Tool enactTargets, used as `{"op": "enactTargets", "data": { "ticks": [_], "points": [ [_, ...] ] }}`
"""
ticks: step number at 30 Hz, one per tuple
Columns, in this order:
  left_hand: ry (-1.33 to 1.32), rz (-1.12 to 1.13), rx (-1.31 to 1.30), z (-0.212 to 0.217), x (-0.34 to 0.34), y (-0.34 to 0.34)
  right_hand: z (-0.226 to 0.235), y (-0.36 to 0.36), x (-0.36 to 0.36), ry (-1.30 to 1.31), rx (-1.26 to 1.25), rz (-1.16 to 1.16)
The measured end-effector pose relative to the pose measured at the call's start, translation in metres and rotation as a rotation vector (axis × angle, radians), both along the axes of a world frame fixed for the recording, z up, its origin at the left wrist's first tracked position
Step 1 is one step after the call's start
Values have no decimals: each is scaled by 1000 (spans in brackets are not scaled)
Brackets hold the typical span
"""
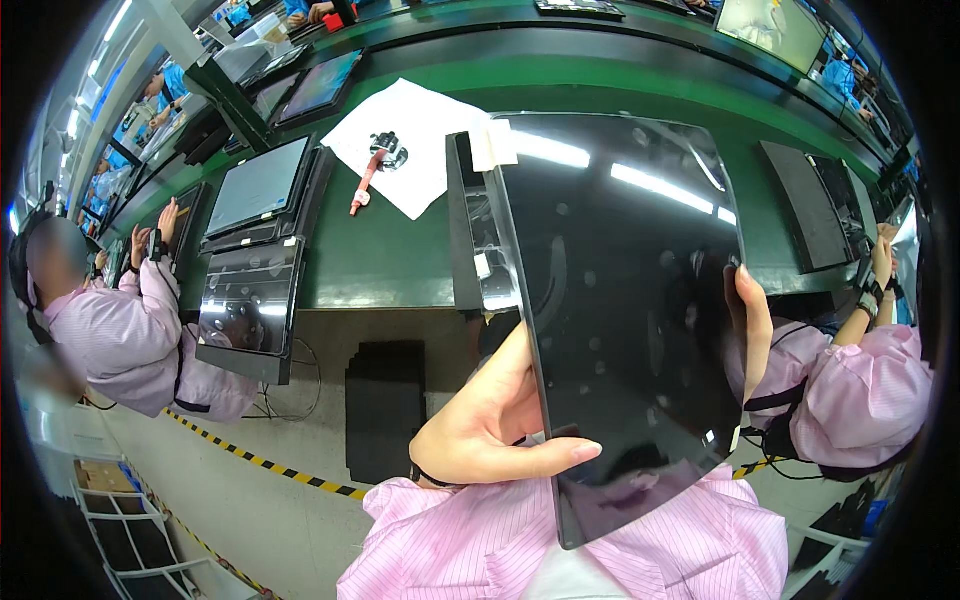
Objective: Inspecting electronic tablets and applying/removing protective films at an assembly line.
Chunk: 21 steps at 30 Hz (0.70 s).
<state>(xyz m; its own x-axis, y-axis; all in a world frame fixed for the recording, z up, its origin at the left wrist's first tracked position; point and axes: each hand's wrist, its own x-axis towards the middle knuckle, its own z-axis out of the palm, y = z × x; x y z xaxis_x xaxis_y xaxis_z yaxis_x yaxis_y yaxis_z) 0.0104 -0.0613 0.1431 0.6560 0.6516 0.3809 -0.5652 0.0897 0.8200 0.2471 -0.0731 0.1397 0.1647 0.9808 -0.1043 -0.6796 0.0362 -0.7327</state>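
The person's left hand (490, 420) grasps a glossy black panel (630, 300) by its left edge, low down: the thumb lies flat across the front face, pointing right, and the other fingers pass out of sight behind it. The right hand (755, 325) grips the same panel at its right edge, higher than the left thumb; a digit shows along that edge and the rest is hidden. The panel is thus between the two hands, tilted, its lower end in front of the person's pink striped garment (450, 540) and its upper end overlapping the green counter (380, 275) in view. Ceiling lights glare across the top of its face, smudge-like spots mark the surface, and a pale tab (492, 145) sits at its upper left corner. Just behind its left side, a dark tray (463, 220) shows in part on the counter. Farther left, a white sheet (425, 120) lies on the counter with a red strap (368, 185) and a small black object (390, 150) on it, well apart from both hands
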Motion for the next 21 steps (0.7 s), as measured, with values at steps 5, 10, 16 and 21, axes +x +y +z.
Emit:
{"op": "enactTargets", "data": {
  "ticks": [5,10,16,21],
  "points": [
    [232,239,28,-19,0,2,-31,-3,10,-500,135,-201],
    [188,310,182,-41,4,33,-54,-10,9,-918,754,-130],
    [-159,128,291,-64,9,39,-47,-14,8,-1083,1003,-178],
    [-158,-26,214,-47,2,35,-41,-21,4,-1152,1069,-226]
  ]
}}
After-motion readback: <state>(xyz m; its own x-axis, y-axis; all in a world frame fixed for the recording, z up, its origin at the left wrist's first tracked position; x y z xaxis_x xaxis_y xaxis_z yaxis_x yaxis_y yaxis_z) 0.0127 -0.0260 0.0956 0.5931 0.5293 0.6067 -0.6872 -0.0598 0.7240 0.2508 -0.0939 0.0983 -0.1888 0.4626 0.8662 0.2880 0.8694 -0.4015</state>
